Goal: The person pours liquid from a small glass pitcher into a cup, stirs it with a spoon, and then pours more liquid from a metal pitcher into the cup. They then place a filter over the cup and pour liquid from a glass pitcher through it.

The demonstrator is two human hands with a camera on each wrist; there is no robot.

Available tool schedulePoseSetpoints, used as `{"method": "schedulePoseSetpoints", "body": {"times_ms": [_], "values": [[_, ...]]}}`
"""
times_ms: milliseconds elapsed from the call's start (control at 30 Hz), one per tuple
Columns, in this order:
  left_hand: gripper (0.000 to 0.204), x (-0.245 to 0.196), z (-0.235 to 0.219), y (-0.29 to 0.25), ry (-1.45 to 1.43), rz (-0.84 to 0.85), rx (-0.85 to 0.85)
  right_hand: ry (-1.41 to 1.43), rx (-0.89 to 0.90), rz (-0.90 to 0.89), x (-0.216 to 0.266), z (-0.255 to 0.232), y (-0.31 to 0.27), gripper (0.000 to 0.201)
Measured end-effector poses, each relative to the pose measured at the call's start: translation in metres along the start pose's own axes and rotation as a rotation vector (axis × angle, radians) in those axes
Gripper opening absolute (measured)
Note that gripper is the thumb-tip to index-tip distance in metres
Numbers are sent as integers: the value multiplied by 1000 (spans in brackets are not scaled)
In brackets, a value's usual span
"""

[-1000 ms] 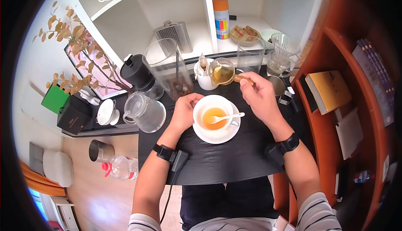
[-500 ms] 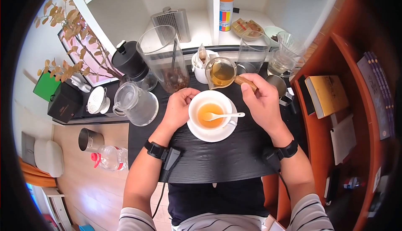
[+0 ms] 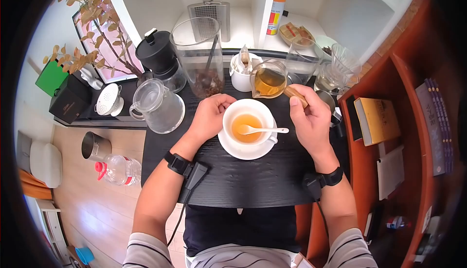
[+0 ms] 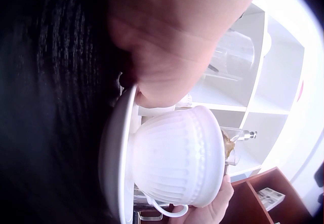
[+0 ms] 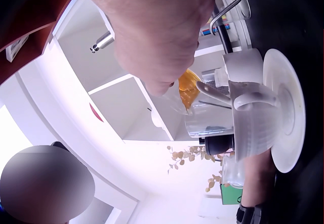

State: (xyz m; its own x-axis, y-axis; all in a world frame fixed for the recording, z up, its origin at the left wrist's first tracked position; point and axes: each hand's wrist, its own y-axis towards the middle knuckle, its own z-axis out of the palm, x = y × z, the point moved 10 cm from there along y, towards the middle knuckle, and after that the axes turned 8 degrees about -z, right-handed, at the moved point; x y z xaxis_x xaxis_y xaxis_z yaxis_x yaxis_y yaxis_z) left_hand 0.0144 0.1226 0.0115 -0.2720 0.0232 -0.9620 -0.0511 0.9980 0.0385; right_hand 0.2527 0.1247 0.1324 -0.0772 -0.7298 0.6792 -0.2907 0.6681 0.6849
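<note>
A white cup [image 4: 177, 158] stands on a white saucer [image 3: 250, 155] on the black table. Amber liquid [image 3: 241, 121] partly fills it, and a white spoon [image 3: 270, 130] leans in it, handle over the rim. At the saucer's left edge my left hand [image 3: 208, 116] has curled fingers, holding the rim; its fingertips are mostly hidden. My right hand [image 3: 314, 120] grips the wooden handle [image 3: 296, 96] of a small glass pitcher [image 3: 269, 80]. That pitcher is raised behind the cup, tilted, with amber liquid gathered at its lower side.
Behind the cup are a white mug [image 3: 242, 73], a tall glass cylinder [image 3: 198, 54] and a black grinder [image 3: 158, 54]. A lidded glass jug [image 3: 156, 106] stands to the left. Glassware [image 3: 338, 71] sits at the back right, beside a reddish bookcase [image 3: 389, 83].
The small glass pitcher has tipped further, and its liquid has run toward the near side. My left hand stays at the saucer. The head view has shifted.
</note>
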Motion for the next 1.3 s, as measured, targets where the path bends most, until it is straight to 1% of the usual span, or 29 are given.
{"method": "schedulePoseSetpoints", "body": {"times_ms": [233,300,500,600,1000,1067,1200,1300], "values": [[19,-3,-3,-1,28,4,-17,-22,4,-18,2,-1,0,22],[19,-3,0,0,95,10,27,-18,6,-15,3,-1,-1,23],[18,-6,0,0,117,16,21,-20,13,-38,3,0,-1,23],[21,-3,-2,0,35,12,-19,-7,12,-31,1,1,-2,24],[21,-1,-2,0,32,12,-19,-89,58,-38,7,2,-2,23],[22,0,-2,1,34,13,-21,-18,56,-43,10,2,-1,23],[22,-4,-3,0,63,7,-28,-33,62,-54,12,-4,0,22],[22,-6,-3,-1,54,-1,-28,-10,35,-38,7,-13,2,20]]}}
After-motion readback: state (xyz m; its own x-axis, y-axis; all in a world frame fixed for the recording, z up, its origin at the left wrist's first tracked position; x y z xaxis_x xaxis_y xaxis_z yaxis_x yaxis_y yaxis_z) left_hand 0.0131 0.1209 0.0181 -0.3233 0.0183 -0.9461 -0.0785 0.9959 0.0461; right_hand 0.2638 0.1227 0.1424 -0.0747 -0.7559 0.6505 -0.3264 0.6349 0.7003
